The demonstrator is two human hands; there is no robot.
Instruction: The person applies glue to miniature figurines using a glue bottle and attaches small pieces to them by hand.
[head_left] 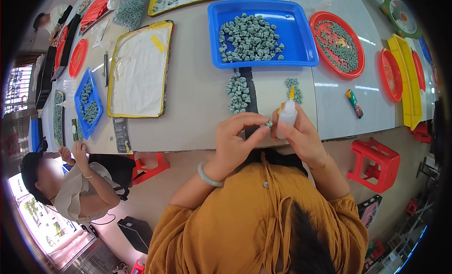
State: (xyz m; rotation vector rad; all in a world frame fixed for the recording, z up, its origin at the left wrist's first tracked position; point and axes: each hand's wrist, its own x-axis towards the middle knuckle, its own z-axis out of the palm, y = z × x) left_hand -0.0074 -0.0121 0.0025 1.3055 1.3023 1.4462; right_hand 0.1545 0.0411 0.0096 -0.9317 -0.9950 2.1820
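Observation:
Between the thumb and fingertips of my left hand (pixel 238 135) is a small grey-green piece (pixel 267 124), pinched near the table's front edge. My right hand (pixel 306 135) is wrapped round a white squeeze bottle (pixel 287 117) with a yellow tip, held upright close beside that piece. Just beyond my hands lie a pile of larger grey-green pieces (pixel 238 92) on the left and a pile of smaller ones (pixel 293 85) on the right. Farther back, a blue tray (pixel 294 43) holds a heap of the larger pieces (pixel 249 36).
A red round tray (pixel 359 66) with small green bits stands right of the blue tray. Left lies a yellow-rimmed tray (pixel 136 71) lined with white. A small packet (pixel 354 104) is at the right. Another person (pixel 80 189) sits at the left; a red stool (pixel 376 163) stands at the right.

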